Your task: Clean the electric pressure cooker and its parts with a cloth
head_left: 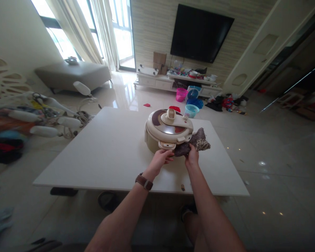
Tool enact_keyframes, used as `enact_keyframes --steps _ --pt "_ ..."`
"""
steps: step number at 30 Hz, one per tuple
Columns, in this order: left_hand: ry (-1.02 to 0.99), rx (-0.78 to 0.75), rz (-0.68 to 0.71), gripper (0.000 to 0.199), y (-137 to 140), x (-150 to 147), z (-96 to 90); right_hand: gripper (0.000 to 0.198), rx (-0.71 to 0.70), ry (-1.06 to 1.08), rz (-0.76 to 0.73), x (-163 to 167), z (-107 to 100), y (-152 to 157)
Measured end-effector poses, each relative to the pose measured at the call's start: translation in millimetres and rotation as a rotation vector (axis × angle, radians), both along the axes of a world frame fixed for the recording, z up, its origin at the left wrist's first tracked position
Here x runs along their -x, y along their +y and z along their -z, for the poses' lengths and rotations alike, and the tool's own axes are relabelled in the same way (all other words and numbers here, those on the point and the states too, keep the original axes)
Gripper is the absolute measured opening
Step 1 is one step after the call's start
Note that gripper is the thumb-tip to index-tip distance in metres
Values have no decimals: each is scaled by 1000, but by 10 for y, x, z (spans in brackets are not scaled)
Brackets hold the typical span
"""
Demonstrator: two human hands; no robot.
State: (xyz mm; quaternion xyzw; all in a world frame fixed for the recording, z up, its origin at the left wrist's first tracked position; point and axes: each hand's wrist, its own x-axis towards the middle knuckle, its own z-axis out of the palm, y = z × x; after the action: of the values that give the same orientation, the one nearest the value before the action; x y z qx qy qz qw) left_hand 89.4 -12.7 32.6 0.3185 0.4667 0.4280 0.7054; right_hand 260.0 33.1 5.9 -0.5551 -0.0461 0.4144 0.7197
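A cream-and-brown electric pressure cooker with a closed lid stands upright on a white table. At its front right is a dark grey-brown cloth with a pale pattern at one end. My right hand grips the cloth, thumb on top, close to the cooker's side. Just below the cooker's front latch, my left hand has its thumb and fingers closed at the cloth's left end. A brown-strapped watch is on my left wrist.
A small dark object lies near the table's front edge. Beyond the table are a light blue basket, a pink basket and a cluttered TV cabinet. A lamp with white shades stands left.
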Motion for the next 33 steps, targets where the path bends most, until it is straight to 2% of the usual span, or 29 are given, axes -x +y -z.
enact_keyframes --steps 7,17,21,27,30,33 --pt "-123 31 -133 41 88 -240 122 30 34 -3 -43 -25 16 -60" --pt "-147 -25 -188 36 39 -206 150 29 25 36 -54 -58 -12 -84" --pt "-114 -30 -280 27 56 -36 167 32 21 32 -54 -74 11 -72" --pt "-23 -11 -532 25 187 443 159 29 -1 67 -45 -92 -50 -90" --pt "-53 -6 -648 24 285 739 77 28 -13 98 -53 -78 -92 -120" --pt "-154 57 -699 21 344 956 1 27 -15 115 -77 -71 -120 -146"
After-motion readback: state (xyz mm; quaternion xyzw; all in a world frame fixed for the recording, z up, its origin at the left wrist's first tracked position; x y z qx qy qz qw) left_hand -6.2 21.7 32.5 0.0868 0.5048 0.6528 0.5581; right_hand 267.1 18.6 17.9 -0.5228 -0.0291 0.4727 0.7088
